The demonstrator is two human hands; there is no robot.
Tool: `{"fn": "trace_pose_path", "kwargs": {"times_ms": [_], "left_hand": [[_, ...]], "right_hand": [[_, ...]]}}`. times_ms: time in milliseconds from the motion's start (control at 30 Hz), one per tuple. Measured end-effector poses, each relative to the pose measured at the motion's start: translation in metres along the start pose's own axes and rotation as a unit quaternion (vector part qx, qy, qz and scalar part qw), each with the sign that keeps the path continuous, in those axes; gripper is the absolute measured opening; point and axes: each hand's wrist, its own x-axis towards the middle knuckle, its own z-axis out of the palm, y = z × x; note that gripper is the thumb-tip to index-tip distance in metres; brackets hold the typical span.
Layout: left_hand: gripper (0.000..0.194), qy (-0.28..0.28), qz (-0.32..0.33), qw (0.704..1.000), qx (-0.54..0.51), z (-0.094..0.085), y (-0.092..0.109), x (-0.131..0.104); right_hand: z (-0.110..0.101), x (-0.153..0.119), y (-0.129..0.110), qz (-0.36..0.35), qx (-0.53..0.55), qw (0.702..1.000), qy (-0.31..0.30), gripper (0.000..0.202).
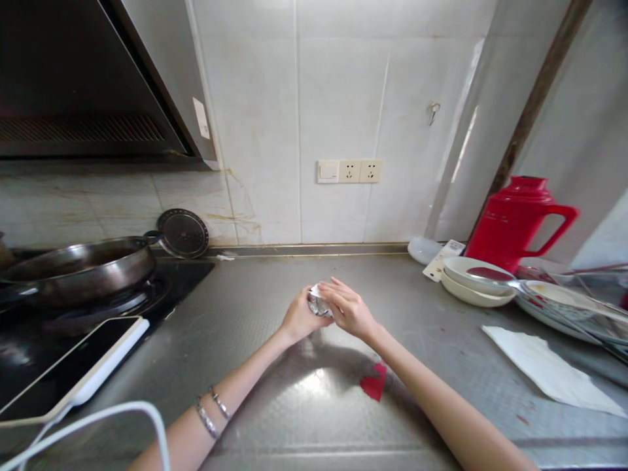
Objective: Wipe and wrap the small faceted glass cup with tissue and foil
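Where right hand [352, 311] covers it, silvery object [318, 305], partly hidden

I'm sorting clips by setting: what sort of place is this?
A kitchen, probably a home one: a metal pan sits on a black stove at left, under a dark hood, and stacked bowls stand at right.

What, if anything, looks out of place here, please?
A torn-looking red scrap lies loose on the metal counter, beside the right forearm. Yellow-brown streaks stain the wall tiles near the pan. A phone-like device seems to rest partly over the stove, an odd spot.
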Motion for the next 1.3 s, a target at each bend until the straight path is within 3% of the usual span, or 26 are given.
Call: {"fn": "trace_pose_path", "kwargs": {"times_ms": [267,467,667,867,933,1033,1167,1300], "left_hand": [[0.064,-0.007,-0.006,0.996,-0.092,0.002,-0.009,0.002],[0.065,-0.014,-0.05,0.986,-0.155,-0.003,0.002,0.001],[0.057,-0.019,-0.088,0.98,-0.176,-0.016,0.007,0.008],[0.058,-0.019,-0.055,0.986,-0.156,-0.008,0.006,0.002],[0.059,-0.029,-0.052,0.986,-0.154,-0.004,0.006,-0.001],[0.059,-0.022,-0.05,0.987,-0.151,-0.002,0.006,-0.001],[0.061,-0.006,-0.062,0.989,-0.137,-0.007,0.004,0.003],[0.059,-0.026,-0.041,0.993,-0.111,-0.007,0.005,0.0]], "right_hand": [[0.008,-0.003,-0.009,0.001,0.058,0.998,-0.006,0.032],[0.008,0.001,-0.004,0.199,0.096,0.969,0.109,0.025],[0.015,-0.003,-0.011,0.218,0.099,0.963,0.122,0.024],[0.012,-0.002,0.001,0.36,0.064,0.916,0.165,0.037],[0.013,-0.002,0.0,0.345,0.069,0.922,0.162,0.034],[0.015,-0.002,-0.008,0.268,0.083,0.949,0.142,0.025],[0.014,0.0,-0.014,0.188,0.079,0.971,0.128,0.027],[0.015,-0.003,-0.006,0.215,0.065,0.966,0.132,0.024]]}}
